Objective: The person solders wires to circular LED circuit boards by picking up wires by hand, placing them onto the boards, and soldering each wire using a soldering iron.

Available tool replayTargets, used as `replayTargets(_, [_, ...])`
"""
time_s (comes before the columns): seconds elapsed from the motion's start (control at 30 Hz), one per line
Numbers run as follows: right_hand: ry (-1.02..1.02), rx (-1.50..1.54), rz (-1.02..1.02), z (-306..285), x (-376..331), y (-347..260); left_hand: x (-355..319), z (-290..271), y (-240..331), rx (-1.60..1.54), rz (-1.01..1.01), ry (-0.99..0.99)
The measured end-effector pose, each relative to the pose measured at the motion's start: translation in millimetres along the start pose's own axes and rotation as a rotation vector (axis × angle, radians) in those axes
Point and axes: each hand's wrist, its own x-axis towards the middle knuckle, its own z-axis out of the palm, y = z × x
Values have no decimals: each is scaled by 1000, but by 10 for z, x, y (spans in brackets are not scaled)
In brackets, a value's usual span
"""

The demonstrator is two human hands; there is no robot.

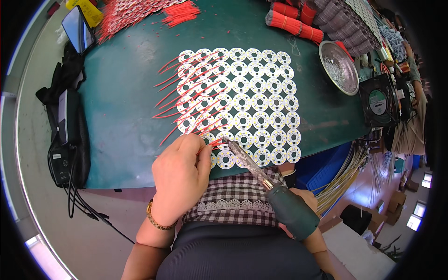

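Observation:
A panel of round white LED circuit boards [242,100] lies on the green tabletop, in rows and columns. Thin red wires [169,100] stick out leftward from the boards in its left columns. At the panel's lower left, my left hand [179,175] is closed in a pinch on a red wire, its end over a board. My right hand [305,200], largely hidden behind the handle, grips a soldering iron [275,189] with a dark green grip. The iron's tip meets the boards just right of my left fingertips, close to the wire end; actual contact cannot be made out.
Red-wired boards [123,18] are heaped at the far left, near a phone [78,29]. Bundled red wires [294,25] lie far right. A metal bowl [339,67] and a black fan [380,100] stand along the right edge. Black devices with cables [65,158] sit left.

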Motion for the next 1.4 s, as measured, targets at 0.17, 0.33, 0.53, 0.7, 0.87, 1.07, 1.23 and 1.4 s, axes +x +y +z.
replayTargets(0.17, [-138,306,881,-69,-36,-226,-4,1,9,0,-2,7])
replayTargets(0.33, [144,129,185,88,-234,61,-24,-55,-9,-5,28,-14])
replayTargets(0.53, [139,116,84,116,-299,73,-155,-374,57,-166,-155,57])
replayTargets(0.7, [89,240,142,110,-229,16,-134,-82,59,-244,11,81])
replayTargets(0.87, [-37,253,160,121,-374,34,-153,55,41,-153,-56,55])
replayTargets(1.07, [-129,241,233,78,-401,19,-135,104,47,-124,-18,70])
replayTargets(1.23, [-69,243,183,92,-332,-26,-140,97,55,-62,3,87])
replayTargets(1.4, [-29,53,47,74,-216,-33,-139,141,56,-28,14,100])
